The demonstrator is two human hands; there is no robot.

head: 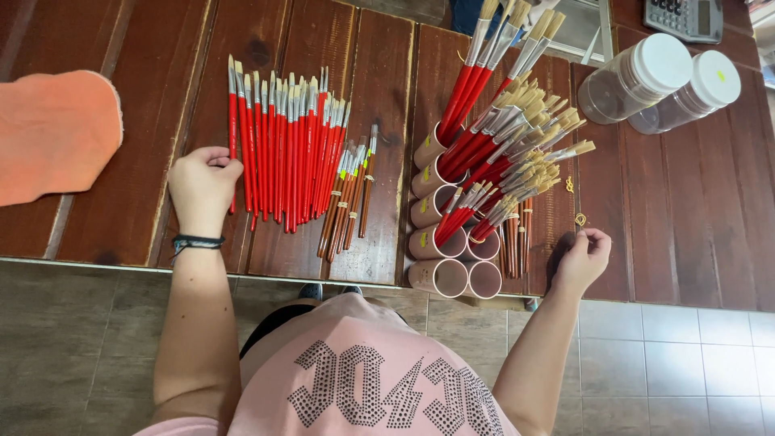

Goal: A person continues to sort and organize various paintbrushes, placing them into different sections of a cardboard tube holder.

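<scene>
two hands at the brush desk

the left hand (202,182), its grip curled shut on a red-handled brush (232,137), does best drawing it clear of the row of red brushes (286,153). the right hand (583,257), wrist bent, pinches a small gold ring (580,220) beside the pink tubes (446,242) on the desk (686,210).

A brush shop: sorted paintbrushes (286,149) in tubes (438,277) (calculator (686,16) nearby).

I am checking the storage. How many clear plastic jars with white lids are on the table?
2. Both lie on their sides at the table's far right corner: one jar nearer the brushes, the other jar just right of it, touching. None seem hidden.
</scene>
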